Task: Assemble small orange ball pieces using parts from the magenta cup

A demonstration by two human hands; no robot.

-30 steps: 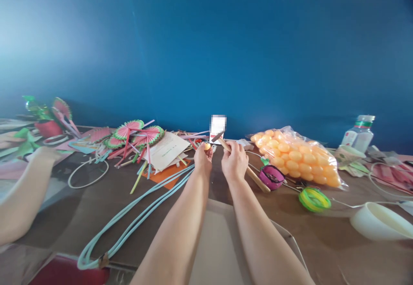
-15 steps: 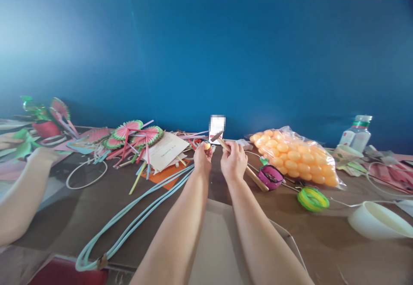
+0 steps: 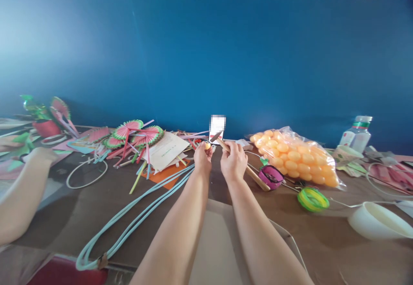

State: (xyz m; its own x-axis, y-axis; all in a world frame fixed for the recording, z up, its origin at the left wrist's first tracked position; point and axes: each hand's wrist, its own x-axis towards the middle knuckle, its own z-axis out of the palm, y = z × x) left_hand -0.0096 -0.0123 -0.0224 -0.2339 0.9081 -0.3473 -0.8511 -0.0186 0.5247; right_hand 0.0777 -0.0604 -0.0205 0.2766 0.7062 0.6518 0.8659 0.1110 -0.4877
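My right hand (image 3: 235, 161) is wrapped around the wooden handle of a hammer (image 3: 257, 179). The hammer's dark head points up and left, close to my other hand. Between the fingertips of my left hand (image 3: 202, 156) is a small orange ball (image 3: 207, 145), its colour like that of the balls in the bag. Only the ball's top shows; the fingers hide the rest. Behind both hands, a white card or box (image 3: 217, 127) with a blurred patch stands near the blue panel.
A clear bag of orange balls (image 3: 295, 158) lies right, behind a purple pouch (image 3: 271, 176) and a green-yellow coil (image 3: 312, 199). A white bowl (image 3: 374, 220) sits far right. Pale blue tubing (image 3: 129, 229) and paper fans (image 3: 129, 130) lie left. Another person's arm (image 3: 26, 194) reaches in there.
My hands, the hammer and the orange ball stay almost where they were. At the far left, the green material by the other person's hands has shifted slightly.
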